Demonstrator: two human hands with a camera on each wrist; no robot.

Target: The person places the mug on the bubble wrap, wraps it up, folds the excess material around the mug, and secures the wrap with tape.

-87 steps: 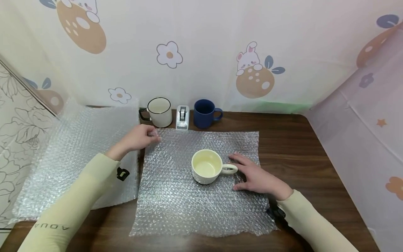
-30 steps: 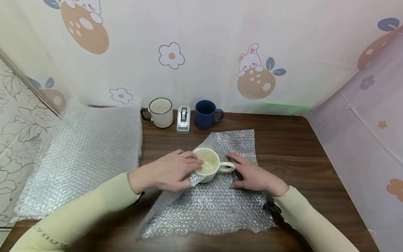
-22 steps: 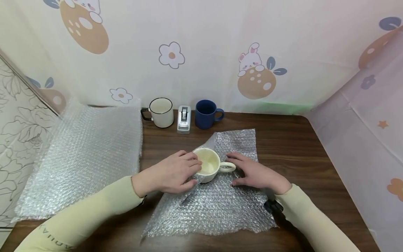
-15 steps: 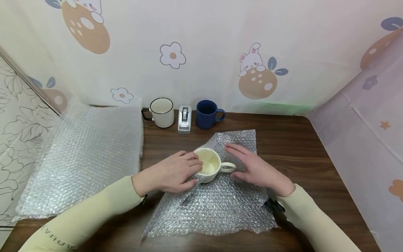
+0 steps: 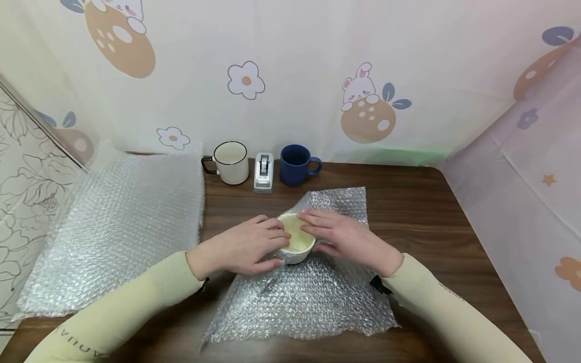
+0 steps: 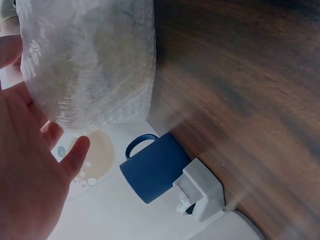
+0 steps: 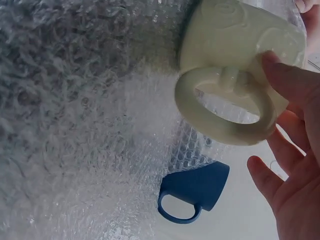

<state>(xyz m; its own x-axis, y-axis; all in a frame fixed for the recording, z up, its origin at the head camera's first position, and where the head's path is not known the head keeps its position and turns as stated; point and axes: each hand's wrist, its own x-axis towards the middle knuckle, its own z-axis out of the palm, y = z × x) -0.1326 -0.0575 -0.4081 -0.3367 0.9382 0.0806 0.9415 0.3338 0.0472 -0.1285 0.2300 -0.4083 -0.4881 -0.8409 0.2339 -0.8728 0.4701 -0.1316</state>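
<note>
Head view: the pale-yellow mug (image 5: 298,243) stands upright on the bubble-wrap sheet (image 5: 308,302) on the worktop (image 5: 408,196); the sheet's left part is folded up against the mug's left side. The left hand (image 5: 247,247) curls over the mug's left rim, its grip pinning the fold to the wall. The right hand (image 5: 347,239) extends its fingers over the mug's right rim, thumb against the outer wall, without a clasping grip. Behind the mug stand a black-rimmed white mug (image 5: 231,164), a tape dispenser (image 5: 264,174) and a blue mug (image 5: 293,169).

Caution: the fold is likely to spring away from the mug if the left hand lets go, since no tape shows on it. The ring handle (image 7: 225,131) projects bare and may snag the sheet or leave a gap. Uneven pressure between the hands could slide the mug.

Limits of view: the right hand covers the handle in the head view and is slightly blurred. Fingertip contact inside the mug is hard to confirm. Wrap veils the mug in the left wrist view, where the frame edge cuts off the left hand.
</note>
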